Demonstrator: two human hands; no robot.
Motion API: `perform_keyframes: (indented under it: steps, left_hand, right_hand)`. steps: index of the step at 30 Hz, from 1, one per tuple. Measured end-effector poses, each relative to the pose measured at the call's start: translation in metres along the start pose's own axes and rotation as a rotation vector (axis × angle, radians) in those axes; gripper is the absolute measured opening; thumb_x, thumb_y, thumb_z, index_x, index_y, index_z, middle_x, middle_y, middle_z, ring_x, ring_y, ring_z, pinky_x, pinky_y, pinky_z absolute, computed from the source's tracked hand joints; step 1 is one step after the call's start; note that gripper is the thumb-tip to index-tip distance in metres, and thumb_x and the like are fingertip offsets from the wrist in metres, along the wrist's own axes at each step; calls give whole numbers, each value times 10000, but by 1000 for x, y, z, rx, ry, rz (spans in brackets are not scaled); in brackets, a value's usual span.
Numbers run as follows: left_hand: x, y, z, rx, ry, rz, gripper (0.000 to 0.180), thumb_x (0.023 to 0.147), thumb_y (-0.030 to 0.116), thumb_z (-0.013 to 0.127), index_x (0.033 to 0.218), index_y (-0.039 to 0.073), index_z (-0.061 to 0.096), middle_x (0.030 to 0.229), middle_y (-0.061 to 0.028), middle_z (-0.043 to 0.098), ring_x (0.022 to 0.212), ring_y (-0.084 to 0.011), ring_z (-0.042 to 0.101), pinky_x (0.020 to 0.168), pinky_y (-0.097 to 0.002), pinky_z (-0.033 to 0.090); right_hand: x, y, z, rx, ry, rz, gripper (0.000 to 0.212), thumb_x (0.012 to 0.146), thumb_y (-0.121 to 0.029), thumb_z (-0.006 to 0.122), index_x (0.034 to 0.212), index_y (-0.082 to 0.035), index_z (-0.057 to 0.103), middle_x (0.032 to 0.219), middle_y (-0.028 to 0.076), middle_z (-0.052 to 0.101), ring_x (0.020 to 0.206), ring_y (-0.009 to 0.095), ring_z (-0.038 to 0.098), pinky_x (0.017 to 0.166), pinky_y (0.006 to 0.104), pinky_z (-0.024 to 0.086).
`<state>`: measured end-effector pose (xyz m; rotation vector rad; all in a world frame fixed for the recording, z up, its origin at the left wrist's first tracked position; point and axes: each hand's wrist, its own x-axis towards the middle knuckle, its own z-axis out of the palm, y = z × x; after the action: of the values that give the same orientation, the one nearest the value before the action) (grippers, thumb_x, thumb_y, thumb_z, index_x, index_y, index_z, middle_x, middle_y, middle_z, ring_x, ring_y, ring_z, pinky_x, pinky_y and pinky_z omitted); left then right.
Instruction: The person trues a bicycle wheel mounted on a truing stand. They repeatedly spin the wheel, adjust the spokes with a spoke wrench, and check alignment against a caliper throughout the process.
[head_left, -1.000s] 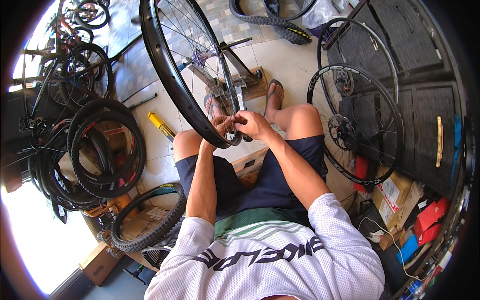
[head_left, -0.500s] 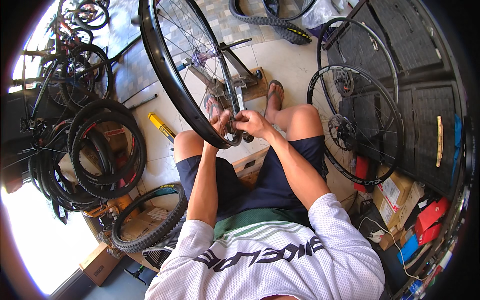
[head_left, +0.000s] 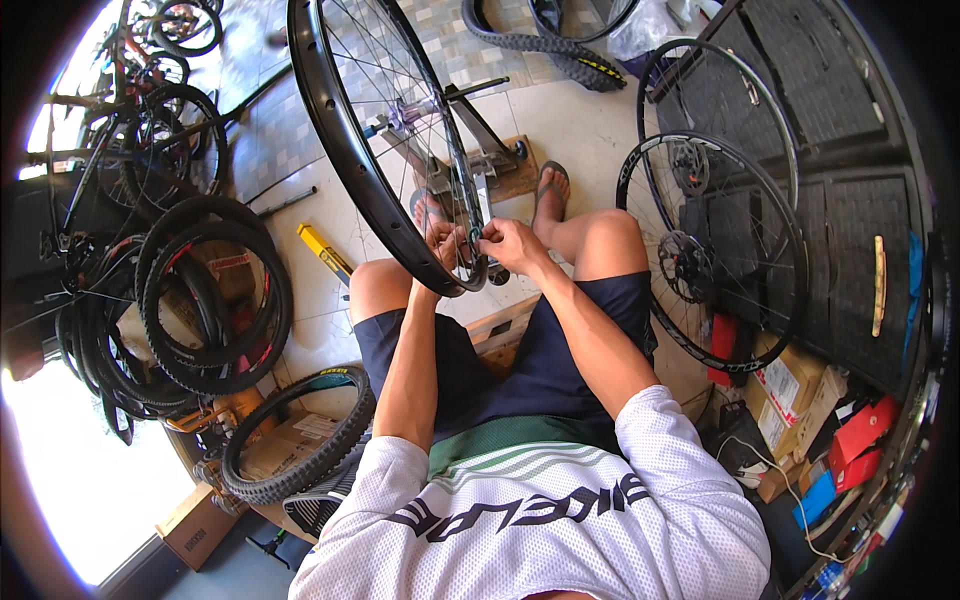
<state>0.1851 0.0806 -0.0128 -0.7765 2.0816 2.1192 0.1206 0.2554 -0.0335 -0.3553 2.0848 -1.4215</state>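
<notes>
In front of me a bicycle wheel (head_left: pixel 352 178) with a wide black rim and thin spokes stands upright in a metal truing stand (head_left: pixel 475 138). Its purple hub (head_left: pixel 412 113) sits between the stand's arms. Both hands are at the part of the rim closest to me. My left hand (head_left: pixel 443 245) reaches in among the spokes with its fingers bent and pressed together. On the rim's right side, my right hand (head_left: pixel 511 246) has thumb and fingertips pinched near the spoke ends. A small greenish thing shows between the hands. What either hand grips is too small to make out.
Left, several tyres (head_left: pixel 150 300) hang together beside bicycles (head_left: pixel 150 150). A yellow tool (head_left: pixel 324 253) lies on the floor; a loose tyre (head_left: pixel 240 470) is lower left. Two wheels (head_left: pixel 625 200) lean on black cabinets (head_left: pixel 850 240) at right, above cardboard boxes (head_left: pixel 790 385). A tyre (head_left: pixel 540 45) lies ahead.
The rim appears slightly further right in the picture. My hands have shifted a little right, with fingertips slightly rearranged at the spokes, and the greenish thing now shows between them.
</notes>
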Motion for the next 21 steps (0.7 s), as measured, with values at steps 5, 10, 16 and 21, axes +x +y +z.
perform_keyframes:
  steps: [5,10,16,21]
  left_hand:
    - [0,-4,-3,-51,37,-18,317,928,324,729,940,14,665,690,33,589,570,-41,504,495,-213,384]
    - [-4,-3,-6,154,-23,-38,403,906,377,747,844,-10,652,668,15,595,601,-52,533,510,-219,406]
    - [6,-11,-7,377,20,105,434,882,384,770,749,-1,621,632,3,588,551,-68,505,465,-263,387]
    - [4,-3,6,578,112,126,477,874,390,775,647,22,573,571,6,558,505,-74,469,437,-276,361]
  right_hand:
    - [-4,-10,0,65,-62,-73,282,853,-208,738,992,28,673,852,105,730,774,153,671,704,301,526]
    - [-10,-19,-2,47,-55,-166,270,841,-241,689,995,-20,684,865,147,735,786,283,708,719,369,536]
    - [-8,-18,-1,72,-70,-144,241,852,-220,670,991,-24,692,868,150,734,790,287,709,706,378,528]
    - [-6,-14,1,10,-45,-113,206,877,-118,655,1027,18,690,909,115,748,814,156,697,755,297,531]
